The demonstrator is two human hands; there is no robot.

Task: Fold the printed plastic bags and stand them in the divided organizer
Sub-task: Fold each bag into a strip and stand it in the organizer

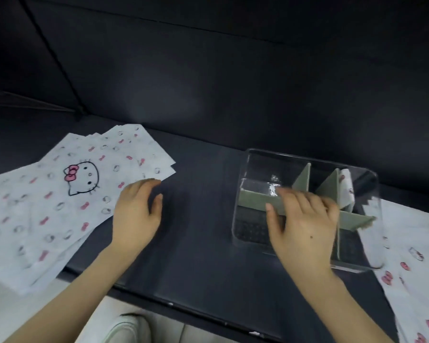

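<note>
A fanned stack of white plastic bags [60, 199] printed with pink bows and a cat face lies at the left of the dark surface. My left hand [136, 211] lies open at the stack's right edge, fingertips touching the top bag. A clear organizer [253, 169] with grey-green dividers [255, 200] stands at the right. My right hand [305, 226] hovers open over its front compartments, fingers spread above the long divider. One folded bag [346, 191] stands upright in the back right compartment.
Another printed bag [411, 268] lies flat to the right of the organizer, partly past the surface's edge. A dark sofa back [233, 70] rises behind. A white shoe [124, 328] shows below the front edge on a light floor.
</note>
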